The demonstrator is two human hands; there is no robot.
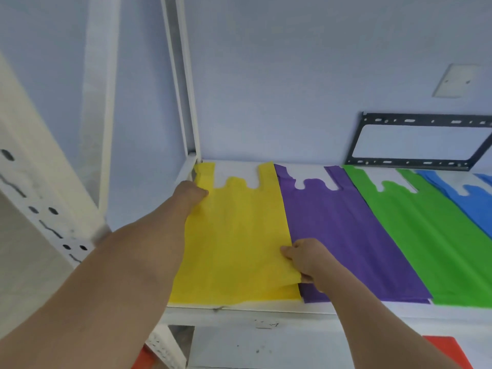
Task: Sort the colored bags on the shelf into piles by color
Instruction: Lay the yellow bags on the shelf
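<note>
Fingers (288, 253) of the right hand (306, 259) pinch the lower right edge of the yellow bag (234, 241), lifting its top layer; the left hand (190, 193) grips its upper left handle. This flat, matte, fabric-like bag lies lengthwise toward the wall, at the left of the shelf (266, 311) beside the purple bag (343, 235).

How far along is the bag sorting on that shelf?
Done: yellow pile, purple pile, green pile and blue pile lie side by side. In hand: left hand and right hand grip the top yellow bag. Left: nothing unsorted shows on the shelf.
</note>
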